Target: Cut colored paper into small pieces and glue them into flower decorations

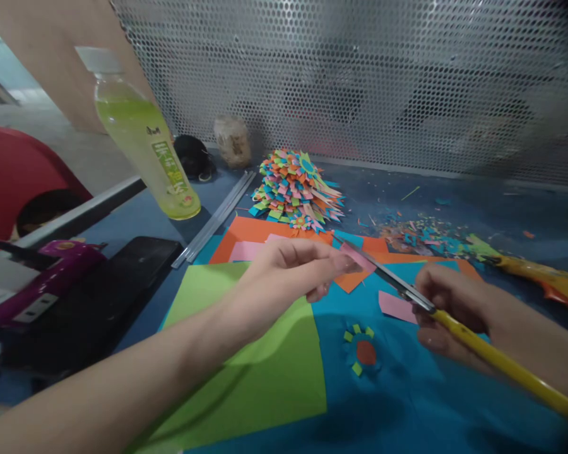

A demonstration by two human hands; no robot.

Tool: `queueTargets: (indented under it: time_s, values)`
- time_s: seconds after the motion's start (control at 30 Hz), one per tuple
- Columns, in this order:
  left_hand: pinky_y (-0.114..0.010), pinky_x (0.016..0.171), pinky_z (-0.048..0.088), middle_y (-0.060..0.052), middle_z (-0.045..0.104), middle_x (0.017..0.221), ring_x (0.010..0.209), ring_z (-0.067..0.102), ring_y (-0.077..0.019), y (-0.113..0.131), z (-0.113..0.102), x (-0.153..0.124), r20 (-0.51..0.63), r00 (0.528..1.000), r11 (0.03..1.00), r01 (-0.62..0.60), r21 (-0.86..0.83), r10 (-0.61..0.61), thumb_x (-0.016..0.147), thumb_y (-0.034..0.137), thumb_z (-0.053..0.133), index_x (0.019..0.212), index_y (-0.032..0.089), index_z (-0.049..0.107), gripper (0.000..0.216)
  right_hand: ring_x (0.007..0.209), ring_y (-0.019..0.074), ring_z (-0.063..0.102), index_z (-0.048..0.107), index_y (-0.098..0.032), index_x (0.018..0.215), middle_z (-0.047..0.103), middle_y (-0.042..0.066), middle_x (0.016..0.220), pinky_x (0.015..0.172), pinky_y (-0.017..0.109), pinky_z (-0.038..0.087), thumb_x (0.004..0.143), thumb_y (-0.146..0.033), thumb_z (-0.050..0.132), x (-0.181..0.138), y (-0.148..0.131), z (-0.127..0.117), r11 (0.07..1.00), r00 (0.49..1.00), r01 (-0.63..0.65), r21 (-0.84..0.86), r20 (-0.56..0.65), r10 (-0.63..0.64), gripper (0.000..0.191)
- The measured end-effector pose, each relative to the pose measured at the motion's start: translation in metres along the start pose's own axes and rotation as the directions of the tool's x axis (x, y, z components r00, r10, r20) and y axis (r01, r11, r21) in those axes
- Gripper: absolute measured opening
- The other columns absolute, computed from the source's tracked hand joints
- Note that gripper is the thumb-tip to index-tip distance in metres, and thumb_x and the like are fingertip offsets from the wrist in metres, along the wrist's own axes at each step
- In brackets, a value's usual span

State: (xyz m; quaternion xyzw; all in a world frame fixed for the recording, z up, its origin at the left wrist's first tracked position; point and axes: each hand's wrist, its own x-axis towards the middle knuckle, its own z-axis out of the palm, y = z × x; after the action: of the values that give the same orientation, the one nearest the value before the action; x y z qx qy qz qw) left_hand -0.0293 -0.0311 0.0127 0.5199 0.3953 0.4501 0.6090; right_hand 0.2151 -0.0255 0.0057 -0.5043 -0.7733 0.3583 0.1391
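My left hand (288, 271) pinches a small pink paper strip (360, 257) between thumb and fingers above the coloured sheets. My right hand (454, 309) grips yellow-handled scissors (497, 359), whose metal blades (383, 272) meet the pink strip. Another pink piece (395, 307) lies on the blue sheet (407, 391) under the blades. A small paper flower with a red centre and green petals (362, 350) rests on the blue sheet in front of my hands. A green sheet (265, 366) lies under my left forearm.
A pile of finished multicoloured paper flowers (296, 189) sits behind orange sheets (260, 233). Paper scraps (421, 233) lie at the right, with a yellow glue gun (544, 277). A green drink bottle (144, 139), glue sticks (218, 217), a black tablet (99, 296) and a purple device (52, 271) stand left. Perforated metal wall (360, 75) behind.
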Motion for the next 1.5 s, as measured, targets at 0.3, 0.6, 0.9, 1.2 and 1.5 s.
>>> queueTargets:
  time_s: [0.3, 0.6, 0.9, 1.2, 1.5]
  values:
    - [-0.020, 0.053, 0.034, 0.006, 0.055, 0.057, 0.053, 0.047, -0.0041, 0.0018, 0.0039, -0.0007, 0.055, 0.998, 0.994, 0.036, -0.105, -0.031, 0.077, 0.025, 0.068, 0.070, 0.020, 0.072, 0.010, 0.056, 0.0133, 0.045, 0.041, -0.026, 0.074, 0.047, -0.005, 0.066, 0.050, 0.023, 0.042, 0.072, -0.050, 0.061, 0.0021, -0.0066, 0.0061, 1.000, 0.999, -0.008, 0.026, -0.032, 0.009, 0.032]
    - [-0.020, 0.052, 0.031, 0.005, 0.055, 0.058, 0.051, 0.046, -0.0042, 0.0029, 0.0056, -0.0017, 0.015, 1.000, 0.988, 0.029, -0.149, -0.027, 0.077, 0.023, 0.067, 0.068, 0.017, 0.067, 0.011, 0.058, 0.0143, 0.043, 0.040, -0.025, 0.079, 0.044, -0.005, 0.068, 0.052, 0.026, 0.038, 0.076, -0.045, 0.056, 0.0030, -0.0051, 0.0041, 1.000, 0.999, -0.020, 0.002, 0.043, 0.020, 0.026]
    - [-0.022, 0.053, 0.032, 0.004, 0.054, 0.064, 0.052, 0.045, -0.0051, 0.0044, 0.0069, -0.0025, -0.046, 0.999, 0.996, -0.009, -0.084, 0.006, 0.079, 0.024, 0.062, 0.066, 0.016, 0.060, 0.015, 0.059, 0.0131, 0.041, 0.038, -0.024, 0.078, 0.040, -0.005, 0.070, 0.053, 0.026, 0.036, 0.077, -0.052, 0.054, 0.0030, -0.0077, 0.0050, 0.999, 0.997, -0.049, -0.010, 0.053, 0.049, 0.032]
    - [-0.023, 0.054, 0.034, 0.003, 0.054, 0.066, 0.053, 0.046, -0.0062, 0.0047, 0.0080, -0.0037, -0.062, 0.998, 0.999, -0.027, -0.028, 0.025, 0.077, 0.028, 0.063, 0.069, 0.016, 0.059, 0.014, 0.056, 0.0126, 0.038, 0.039, -0.025, 0.078, 0.041, -0.005, 0.069, 0.050, 0.024, 0.033, 0.074, -0.047, 0.059, 0.0016, -0.0042, 0.0052, 0.995, 0.998, -0.045, 0.085, 0.041, 0.041, 0.031]
    - [-0.024, 0.053, 0.033, 0.003, 0.052, 0.059, 0.051, 0.045, -0.0067, 0.0041, 0.0083, -0.0036, -0.044, 0.999, 0.999, -0.022, 0.045, 0.024, 0.078, 0.027, 0.061, 0.066, 0.016, 0.059, 0.016, 0.059, 0.0125, 0.035, 0.037, -0.025, 0.081, 0.037, -0.006, 0.071, 0.051, 0.024, 0.031, 0.076, -0.045, 0.058, 0.0006, -0.0077, 0.0013, 0.994, 0.991, -0.064, 0.092, 0.120, 0.053, 0.029]
